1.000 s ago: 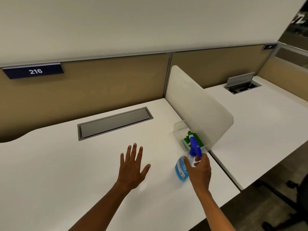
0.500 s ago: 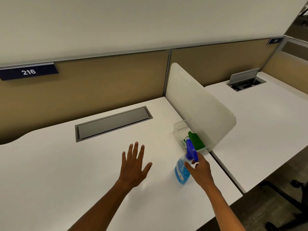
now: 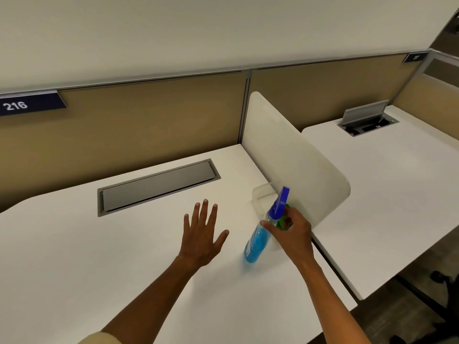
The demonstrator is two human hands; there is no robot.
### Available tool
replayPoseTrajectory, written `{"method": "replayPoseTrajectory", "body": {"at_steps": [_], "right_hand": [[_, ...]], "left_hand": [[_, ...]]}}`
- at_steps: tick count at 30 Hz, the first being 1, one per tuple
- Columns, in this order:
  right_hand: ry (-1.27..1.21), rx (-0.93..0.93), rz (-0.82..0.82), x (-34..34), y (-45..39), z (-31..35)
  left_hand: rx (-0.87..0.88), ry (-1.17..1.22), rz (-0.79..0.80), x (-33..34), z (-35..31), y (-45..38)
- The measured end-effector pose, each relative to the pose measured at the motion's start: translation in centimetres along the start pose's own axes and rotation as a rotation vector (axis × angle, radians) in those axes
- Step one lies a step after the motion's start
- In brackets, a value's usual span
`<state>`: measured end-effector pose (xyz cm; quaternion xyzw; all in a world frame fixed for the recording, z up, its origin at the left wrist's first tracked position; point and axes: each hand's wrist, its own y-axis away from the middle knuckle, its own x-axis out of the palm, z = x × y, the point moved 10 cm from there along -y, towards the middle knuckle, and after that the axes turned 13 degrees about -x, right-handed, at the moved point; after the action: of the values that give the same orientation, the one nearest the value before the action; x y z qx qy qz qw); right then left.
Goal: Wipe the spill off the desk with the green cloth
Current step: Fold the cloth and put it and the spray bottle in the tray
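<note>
Right hand (image 3: pixel 291 230) is curled around the green cloth (image 3: pixel 283 223), apparently to lift it from the clear container (image 3: pixel 260 197) beside the divider (image 3: pixel 293 155). Left hand (image 3: pixel 201 234) is spread flat on the desk (image 3: pixel 99 256), holding nothing, probably as a brace. Just left of the cloth, the spray bottle (image 3: pixel 258 240) is stood.

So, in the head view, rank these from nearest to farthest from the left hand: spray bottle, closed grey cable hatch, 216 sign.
From the left hand:
1. Spray bottle, just to its right.
2. Closed grey cable hatch, beyond it, toward the partition.
3. 216 sign, far left, up on the partition.
</note>
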<state>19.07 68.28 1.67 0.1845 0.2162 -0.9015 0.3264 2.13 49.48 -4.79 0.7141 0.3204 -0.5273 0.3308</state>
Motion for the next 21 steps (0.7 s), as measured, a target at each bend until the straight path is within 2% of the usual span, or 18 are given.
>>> {"method": "replayPoseTrajectory", "body": {"at_steps": [9,14,21], "right_hand": [[0.086,-0.170,-0.240,-4.0,-8.8,4.3],[0.104,-0.123,-0.312,-4.5,-12.3,2.4],[0.192,-0.030,-0.313,-2.9,-15.1,-2.0]], "left_hand": [[-0.009,0.041,-0.056,-1.7,-2.6,-5.0],[-0.015,0.049,-0.073,-1.7,-3.7,-7.2],[-0.024,0.058,-0.054,-0.6,-4.5,-9.2]]}}
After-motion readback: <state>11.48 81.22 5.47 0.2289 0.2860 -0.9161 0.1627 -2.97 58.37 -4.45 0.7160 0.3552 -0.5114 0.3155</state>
